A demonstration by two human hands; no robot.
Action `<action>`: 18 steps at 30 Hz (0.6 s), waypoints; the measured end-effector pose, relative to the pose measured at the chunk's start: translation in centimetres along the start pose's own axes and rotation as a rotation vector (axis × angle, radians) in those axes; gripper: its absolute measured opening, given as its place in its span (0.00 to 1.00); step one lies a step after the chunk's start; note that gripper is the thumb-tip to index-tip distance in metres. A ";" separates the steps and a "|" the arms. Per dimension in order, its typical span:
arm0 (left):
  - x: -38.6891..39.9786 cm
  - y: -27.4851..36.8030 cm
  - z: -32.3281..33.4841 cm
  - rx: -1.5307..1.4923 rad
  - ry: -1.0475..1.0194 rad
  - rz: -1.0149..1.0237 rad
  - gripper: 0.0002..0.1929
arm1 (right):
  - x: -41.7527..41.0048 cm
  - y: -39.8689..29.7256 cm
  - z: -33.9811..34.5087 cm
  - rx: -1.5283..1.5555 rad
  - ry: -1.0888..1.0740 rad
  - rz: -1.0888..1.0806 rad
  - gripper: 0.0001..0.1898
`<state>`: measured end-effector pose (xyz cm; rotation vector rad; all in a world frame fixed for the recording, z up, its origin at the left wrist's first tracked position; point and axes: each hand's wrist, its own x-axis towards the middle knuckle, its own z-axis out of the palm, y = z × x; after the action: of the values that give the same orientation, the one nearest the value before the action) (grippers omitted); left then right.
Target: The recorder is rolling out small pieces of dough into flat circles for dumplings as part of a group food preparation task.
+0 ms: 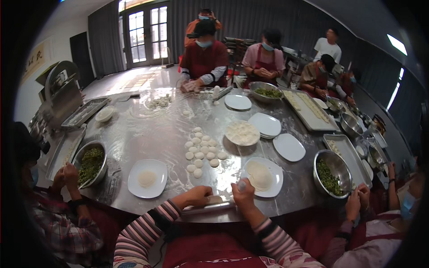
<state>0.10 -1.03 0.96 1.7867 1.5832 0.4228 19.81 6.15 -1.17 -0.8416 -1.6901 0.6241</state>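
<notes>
At the near edge of the steel table, my left hand (200,195) has its fingers curled at one end of a pale piece of dough (215,200). My right hand (244,197) is closed around a rolling pin (241,185), whose grey end sticks out above the fist; the rest is largely hidden. Just beyond that hand, a white plate (278,176) bears a stack of flat round dough wrappers (259,176). A second white plate (133,181) farther left holds a smaller round of dough (147,178). Small flattened dough balls (199,155) lie grouped ahead of my hands.
A bowl of flour (242,133) stands beyond the dough balls, beside stacked white plates (266,124). Steel bowls with green filling stand left (104,157) and right (316,167). Co-workers' hands (358,201) work close by on both sides. Metal trays (310,123) line the right.
</notes>
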 end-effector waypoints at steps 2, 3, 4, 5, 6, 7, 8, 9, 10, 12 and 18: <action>1.4 0.1 0.3 0.042 0.064 -0.032 0.12 | 2.2 0.8 2.4 0.029 -0.026 -0.049 0.11; 1.7 -0.3 0.6 0.064 0.102 0.004 0.11 | 2.8 1.2 3.4 0.026 -0.028 -0.039 0.11; 1.7 -0.5 0.4 0.053 0.077 -0.009 0.11 | 2.9 0.7 3.6 0.038 -0.023 -0.048 0.11; 1.6 -0.5 0.2 0.043 0.052 -0.023 0.12 | 2.4 0.4 3.0 0.025 -0.038 -0.005 0.12; 1.1 -0.7 -0.2 0.021 0.013 -0.032 0.12 | 1.7 0.3 2.0 0.031 -0.036 0.002 0.12; 0.5 -1.0 -0.5 0.001 -0.024 -0.046 0.13 | 0.7 0.2 1.4 0.042 -0.035 0.009 0.12; 0.2 -1.5 0.0 -0.062 0.014 -0.077 0.11 | -0.9 0.5 0.3 -0.016 -0.054 -0.051 0.12; -0.3 -1.6 0.3 -0.098 0.022 -0.074 0.10 | -1.9 0.1 -0.8 -0.071 -0.079 -0.112 0.12; -0.3 -1.6 0.1 -0.104 -0.010 -0.080 0.10 | -2.5 -0.6 -1.2 0.075 -0.040 0.009 0.11; -0.3 -0.2 -0.2 -0.084 -0.024 -0.088 0.10 | -0.5 -0.4 -0.2 0.046 -0.031 0.008 0.11; 2.0 -0.7 0.7 0.049 0.111 0.012 0.12 | 2.5 1.5 3.2 0.017 -0.002 -0.047 0.12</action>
<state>0.45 0.69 -0.42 1.8382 1.6724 0.5004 16.71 9.06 -1.69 -0.7875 -1.6990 0.6069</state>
